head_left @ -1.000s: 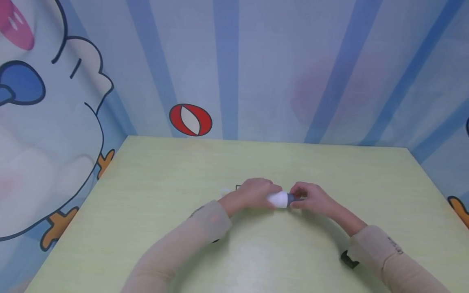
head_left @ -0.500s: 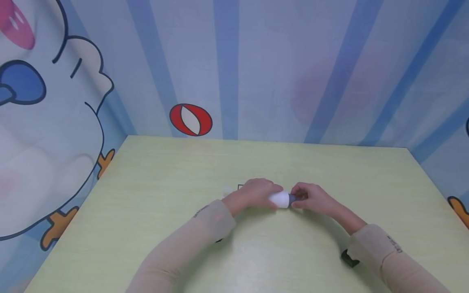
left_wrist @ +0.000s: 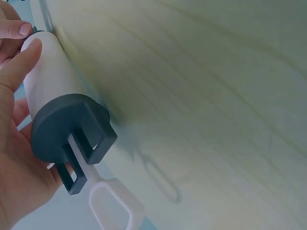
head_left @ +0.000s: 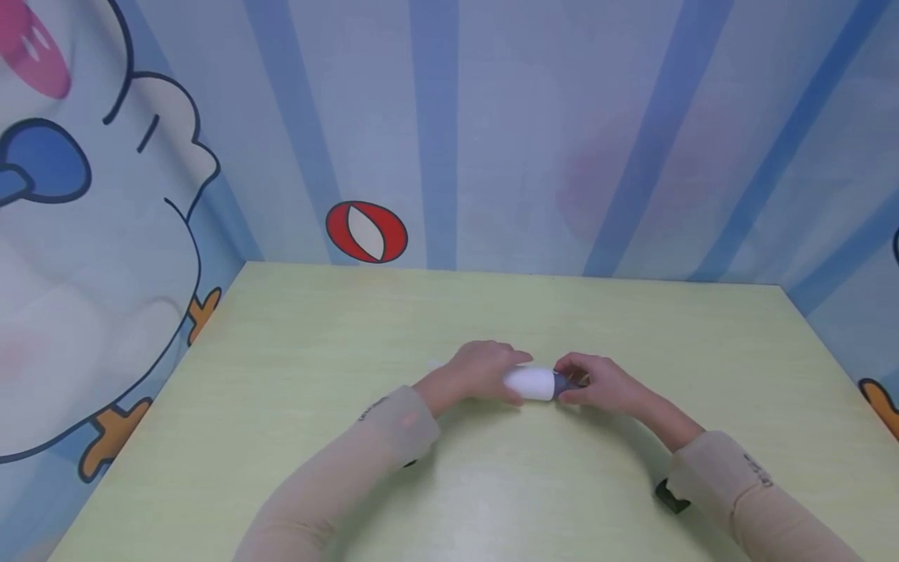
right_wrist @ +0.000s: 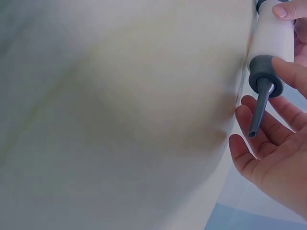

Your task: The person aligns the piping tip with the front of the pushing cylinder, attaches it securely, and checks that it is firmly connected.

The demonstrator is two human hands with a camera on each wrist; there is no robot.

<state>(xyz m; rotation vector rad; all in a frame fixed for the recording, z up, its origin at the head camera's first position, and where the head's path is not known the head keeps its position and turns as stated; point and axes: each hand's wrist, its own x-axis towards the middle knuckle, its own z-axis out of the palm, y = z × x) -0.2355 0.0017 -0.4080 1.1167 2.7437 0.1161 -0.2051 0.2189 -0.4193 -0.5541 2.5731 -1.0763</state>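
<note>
A white-barrelled syringe with dark grey ends [head_left: 531,383] lies level, held in both hands close above the table. My left hand [head_left: 486,371] grips its barrel, with the thumb along the side in the left wrist view. Past that hand stick out a grey end cap with finger loops [left_wrist: 69,127] and a white looped plunger handle [left_wrist: 115,203]. At the other end, my right hand [head_left: 597,382] holds the grey nozzle cap [right_wrist: 265,72], thumb on top and fingers curled beneath. The tapered nozzle [right_wrist: 259,108] points out between thumb and fingers.
The pale yellow-green table [head_left: 351,328] reaches back to a blue striped wall [head_left: 506,140] with cartoon prints. Another printed wall panel [head_left: 105,273] rises on the left. A dark wrist device [head_left: 670,497] shows under the right sleeve.
My left hand has slid slightly left along the barrel, so more of the white shows between the hands. The right hand stays at the nozzle end, almost unmoved.
</note>
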